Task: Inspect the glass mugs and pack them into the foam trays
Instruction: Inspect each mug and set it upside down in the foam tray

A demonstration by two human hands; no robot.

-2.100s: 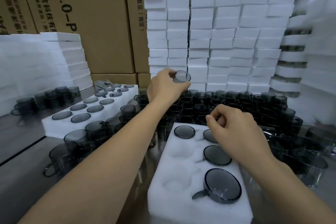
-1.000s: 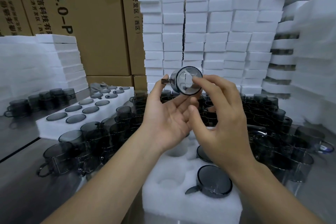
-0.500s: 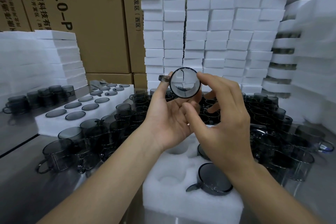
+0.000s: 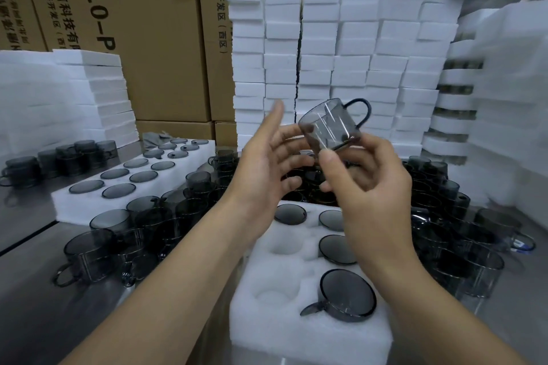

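My right hand [image 4: 367, 184] pinches a smoky grey glass mug [image 4: 330, 124] by its lower rim, holding it tilted at chest height with the handle pointing up and right. Beside it my left hand [image 4: 267, 163] is spread, fingers straight, fingertips near the mug's left side. Below the hands lies a white foam tray [image 4: 267, 299]. Several mugs sit upside down in its right pockets, the nearest one [image 4: 347, 295] with its handle to the left. The left pockets hold nothing.
Loose grey mugs [image 4: 118, 234] crowd the steel table left, behind and right of the tray. A filled foam tray [image 4: 89, 201] lies at the left. Stacks of white foam blocks [image 4: 341, 47] and brown cartons [image 4: 142, 24] wall the back.
The mug has turned from base-on toward me to side-on, handle now up right. My left hand let go and spread flat; my right hand now carries the mug alone.
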